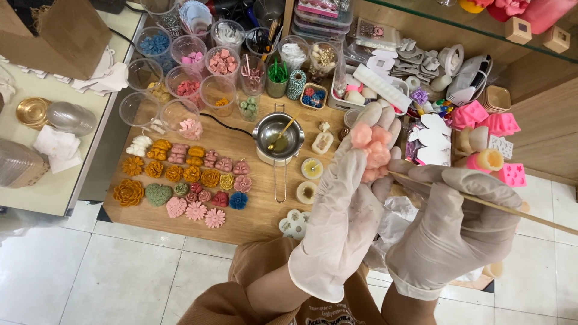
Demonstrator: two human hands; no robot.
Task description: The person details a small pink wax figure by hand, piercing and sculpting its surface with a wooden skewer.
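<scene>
The left hand (346, 198) covers most of the pink flower-shaped piece (371, 147), so only its upper petals show above the glove, and the hand also hides the table edge (198, 225) behind it. The wooden stick (481, 201) disappears inside the right hand (451, 235) and runs out of view at the picture's right edge, so its far end cannot be seen. Beyond the small metal pot (278, 135), the cups of coloured pieces (223, 60) are too small to tell apart, and the top row is cut off by the upper edge.
</scene>
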